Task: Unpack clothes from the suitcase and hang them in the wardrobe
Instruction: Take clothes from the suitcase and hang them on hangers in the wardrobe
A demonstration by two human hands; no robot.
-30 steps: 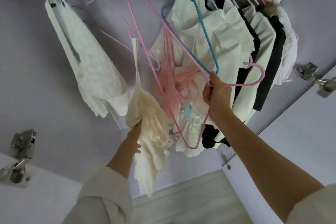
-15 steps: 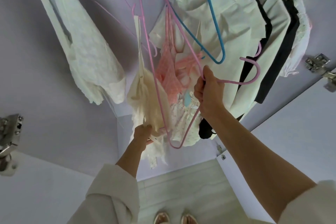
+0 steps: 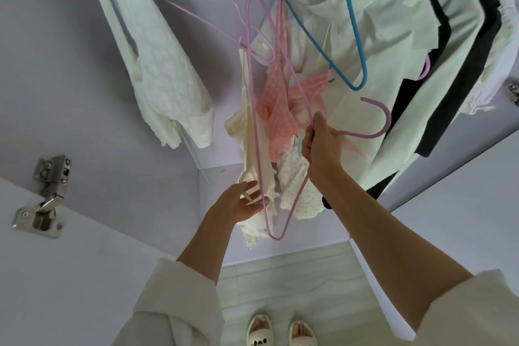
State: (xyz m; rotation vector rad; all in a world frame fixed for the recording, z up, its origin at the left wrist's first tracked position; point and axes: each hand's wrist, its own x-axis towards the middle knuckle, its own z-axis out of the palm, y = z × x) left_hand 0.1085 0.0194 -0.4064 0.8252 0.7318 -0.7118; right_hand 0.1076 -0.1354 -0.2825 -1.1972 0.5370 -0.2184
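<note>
A single head-worn camera is looking down into the pale lilac wardrobe interior [image 3: 70, 64], close to the hanging clothes, taking in both forearms and, at the frame's bottom edge, the light marbled floor [image 3: 295, 284].

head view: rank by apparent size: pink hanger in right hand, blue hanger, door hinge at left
1. pink hanger, held by the right hand
2. blue hanger, top cut off by the frame, so unsure against 1
3. door hinge, clearly smallest

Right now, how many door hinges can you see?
2: one metal hinge on the left door panel, and one hinge cut off at the right edge beside the hanging clothes. Others may lie outside the view.
</note>
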